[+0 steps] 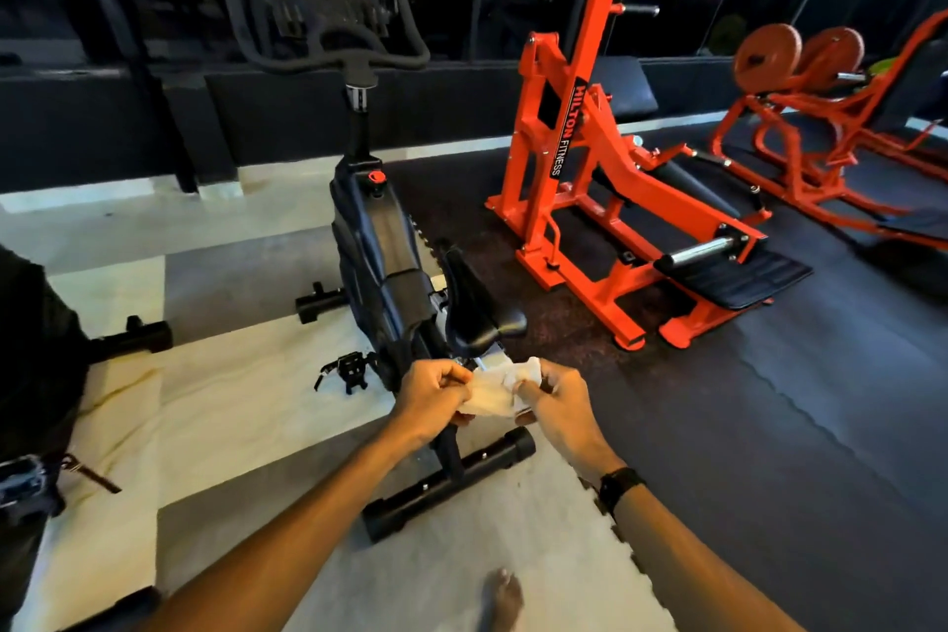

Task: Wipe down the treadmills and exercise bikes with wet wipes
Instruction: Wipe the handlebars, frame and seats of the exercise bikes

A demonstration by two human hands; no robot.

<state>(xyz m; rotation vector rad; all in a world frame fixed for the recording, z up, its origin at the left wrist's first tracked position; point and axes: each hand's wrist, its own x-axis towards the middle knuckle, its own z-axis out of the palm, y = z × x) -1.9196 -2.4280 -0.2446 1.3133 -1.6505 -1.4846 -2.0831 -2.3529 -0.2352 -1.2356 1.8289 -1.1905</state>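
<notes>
You hold a crumpled white wet wipe point(500, 393) in both hands, just behind the black exercise bike point(382, 252)

Your left hand point(436, 393) pinches the left side of the wipe, and your right hand point(556, 400) pinches the right side, fingers curled round it. The wipe sits between your hands, close under the bike's black padded seat point(479, 311). You wear a black wristwatch point(618, 488) on your right arm. A big orange metal gym machine point(579, 169) stands to the right on the dark floor mat

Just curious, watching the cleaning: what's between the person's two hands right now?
In the head view, a crumpled white wet wipe stretches between the left hand and the right hand; both pinch it, just behind the exercise bike's black saddle.
</notes>
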